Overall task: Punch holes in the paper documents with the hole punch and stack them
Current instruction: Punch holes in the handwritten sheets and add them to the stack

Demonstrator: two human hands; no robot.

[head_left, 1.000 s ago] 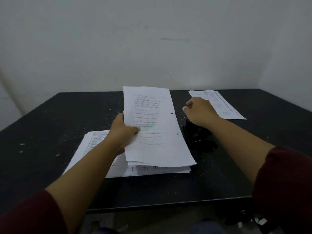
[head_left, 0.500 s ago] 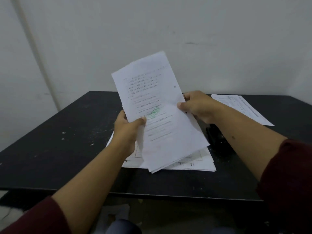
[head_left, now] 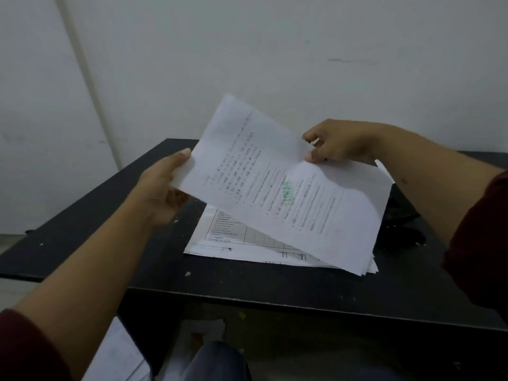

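Observation:
I hold a thin bundle of printed sheets with a green stamp mark, tilted in the air above the black table. My left hand grips its left edge, thumb on top. My right hand pinches its upper right edge. Under the bundle lies a stack of papers with a printed table on its top sheet. The black hole punch sits on the table to the right, partly hidden by the held sheets.
A white wall rises just behind the table, with a pipe running down it at left. The table's front edge is near my body. Paper lies on the floor below at left.
Both hands lifted the bundle off the stack and turned it clockwise. My right hand left the hole punch and took the bundle's right edge. The view swung left.

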